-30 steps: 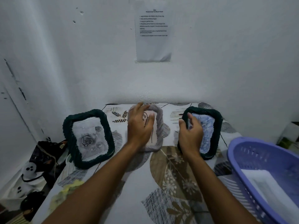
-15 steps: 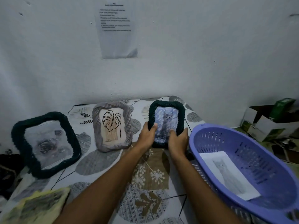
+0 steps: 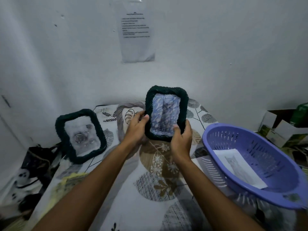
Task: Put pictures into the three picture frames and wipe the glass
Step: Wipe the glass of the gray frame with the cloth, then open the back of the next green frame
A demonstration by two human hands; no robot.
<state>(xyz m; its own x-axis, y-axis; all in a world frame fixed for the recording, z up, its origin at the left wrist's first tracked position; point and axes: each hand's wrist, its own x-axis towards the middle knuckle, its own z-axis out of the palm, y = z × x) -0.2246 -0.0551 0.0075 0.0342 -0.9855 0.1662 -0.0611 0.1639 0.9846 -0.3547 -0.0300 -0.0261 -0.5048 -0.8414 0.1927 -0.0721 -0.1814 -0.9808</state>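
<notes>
A dark green braided frame with a blue cat picture [image 3: 165,114] is lifted above the table, upright and facing me. My left hand [image 3: 137,129] grips its left edge with the thumb on the glass. My right hand [image 3: 181,139] grips its lower right corner, thumb on the front. Behind my left hand stands a grey braided frame with a leaf drawing [image 3: 124,114], partly hidden. At the left a second dark green frame with a rose picture [image 3: 80,135] leans back on the table.
A purple plastic basket [image 3: 250,142] sits at the right with a printed cat picture [image 3: 238,167] inside. A yellowish cloth [image 3: 66,182] lies at the table's left front. The patterned tablecloth [image 3: 158,180] covers the table. Boxes [image 3: 281,129] stand far right, bags [image 3: 33,160] at left.
Both hands took hold of the cat frame and raised it off the table toward me. The left hand left the grey frame a second ago. The view has swung back to the left.
</notes>
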